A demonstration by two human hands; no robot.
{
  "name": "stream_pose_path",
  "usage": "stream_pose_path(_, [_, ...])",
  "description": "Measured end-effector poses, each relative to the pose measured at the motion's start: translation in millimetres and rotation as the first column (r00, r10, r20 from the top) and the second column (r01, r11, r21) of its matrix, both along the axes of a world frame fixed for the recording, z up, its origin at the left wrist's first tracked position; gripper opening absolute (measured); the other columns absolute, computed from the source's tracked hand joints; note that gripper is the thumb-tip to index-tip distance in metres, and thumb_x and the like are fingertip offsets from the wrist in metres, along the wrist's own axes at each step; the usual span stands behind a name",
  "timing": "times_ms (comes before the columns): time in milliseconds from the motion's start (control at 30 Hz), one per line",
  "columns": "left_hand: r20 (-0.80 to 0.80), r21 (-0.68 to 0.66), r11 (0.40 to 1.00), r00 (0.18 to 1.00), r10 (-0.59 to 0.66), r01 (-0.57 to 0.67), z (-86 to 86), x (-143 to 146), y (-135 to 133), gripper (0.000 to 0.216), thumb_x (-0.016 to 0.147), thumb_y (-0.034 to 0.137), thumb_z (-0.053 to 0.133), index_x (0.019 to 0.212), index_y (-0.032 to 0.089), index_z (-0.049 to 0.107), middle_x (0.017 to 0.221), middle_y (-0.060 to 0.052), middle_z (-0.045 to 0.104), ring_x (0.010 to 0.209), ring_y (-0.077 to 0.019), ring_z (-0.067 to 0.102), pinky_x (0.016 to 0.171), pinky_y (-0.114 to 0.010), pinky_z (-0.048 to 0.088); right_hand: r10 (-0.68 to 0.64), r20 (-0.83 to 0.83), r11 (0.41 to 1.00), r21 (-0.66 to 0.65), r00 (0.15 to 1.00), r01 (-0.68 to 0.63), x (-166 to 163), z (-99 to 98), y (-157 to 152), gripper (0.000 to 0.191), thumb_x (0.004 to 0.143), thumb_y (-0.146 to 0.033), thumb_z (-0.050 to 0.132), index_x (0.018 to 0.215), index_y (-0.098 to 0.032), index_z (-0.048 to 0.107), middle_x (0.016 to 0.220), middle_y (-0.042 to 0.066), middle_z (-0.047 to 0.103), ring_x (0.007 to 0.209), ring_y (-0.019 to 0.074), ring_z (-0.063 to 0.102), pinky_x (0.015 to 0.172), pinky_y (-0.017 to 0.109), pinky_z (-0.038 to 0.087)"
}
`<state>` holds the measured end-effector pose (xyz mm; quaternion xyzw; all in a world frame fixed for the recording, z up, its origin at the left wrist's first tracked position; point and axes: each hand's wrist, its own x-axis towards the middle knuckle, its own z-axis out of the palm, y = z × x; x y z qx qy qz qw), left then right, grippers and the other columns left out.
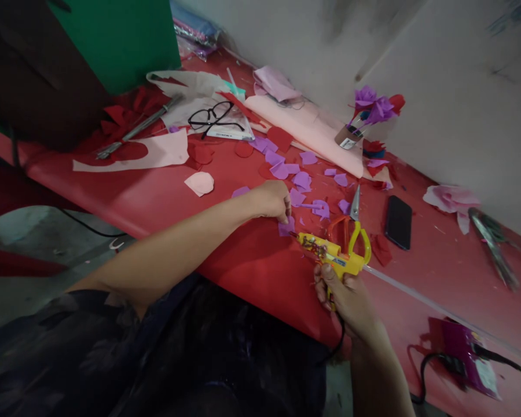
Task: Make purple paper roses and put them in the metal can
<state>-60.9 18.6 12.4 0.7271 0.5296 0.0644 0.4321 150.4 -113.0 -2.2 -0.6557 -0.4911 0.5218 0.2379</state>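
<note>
My right hand (pixel 345 292) is wrapped round the grip of a yellow glue gun (pixel 341 263), with a long clear glue stick (pixel 417 298) jutting from its back. The nozzle points left, at a purple petal (pixel 285 227) near the table's front edge. Fingers of my left hand (pixel 274 200) are pinched together at that petal's upper edge. Just right of this hand lies a curled purple piece with a stem (pixel 319 208). Scissors (pixel 355 223) with orange and yellow handles rest behind the glue gun.
Several loose purple petals (pixel 303 181) are scattered on the red table (pixel 238 263). A phone (pixel 398 222) lies to the right. Purple flowers stand in a small brown holder (pixel 348 138) by the wall. Glasses (pixel 215 119) lie at the back left; a power strip (pixel 466 356) sits front right.
</note>
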Motion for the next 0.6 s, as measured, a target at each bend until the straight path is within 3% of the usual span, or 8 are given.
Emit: stream_pose_path(600, [-0.027, -0.006, 1.000, 1.000, -0.014, 0.014, 3.2, 0.0, -0.9, 0.022, 0.064, 0.017, 0.069, 0.086, 0.014, 0.073, 0.080, -0.005, 0.071, 0.071, -0.0129, 0.059, 0.063, -0.021, 0.042, -0.048, -0.027, 0.999, 0.006, 0.998, 0.049, 9.0, -6.2, 0.1, 0.044, 0.077, -0.061, 0.056, 0.072, -0.018, 0.055, 0.044, -0.005, 0.048, 0.036, 0.0081, 0.040, 0.036, 0.020, 0.031])
